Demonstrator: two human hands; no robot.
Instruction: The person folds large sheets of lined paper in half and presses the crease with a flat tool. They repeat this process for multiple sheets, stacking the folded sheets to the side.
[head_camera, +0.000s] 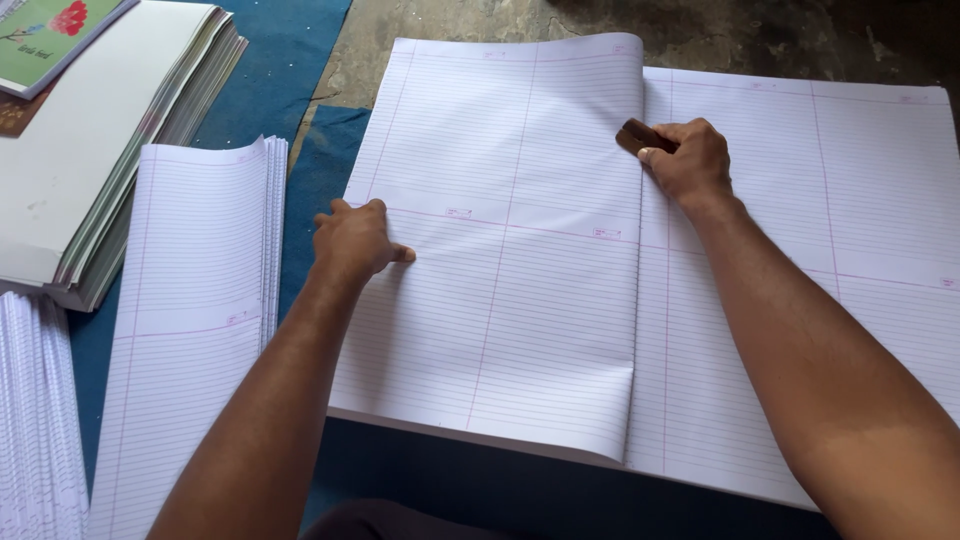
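Note:
A large stack of white ruled sheets (800, 230) lies spread in front of me, its top sheet folded over to the left (500, 300) along a crease down the middle. My left hand (352, 240) presses flat on the folded half, fingers on the paper. My right hand (688, 160) grips a small dark brown wooden block (632, 135) and holds it against the fold line near the top of the sheet.
A stack of folded ruled sheets (200, 300) lies to the left on a blue mat (290, 70). Further left sits a tall pile of white cover sheets (90, 140), with a green-covered notebook (50, 35) on it. More ruled paper (35, 420) is at the bottom left.

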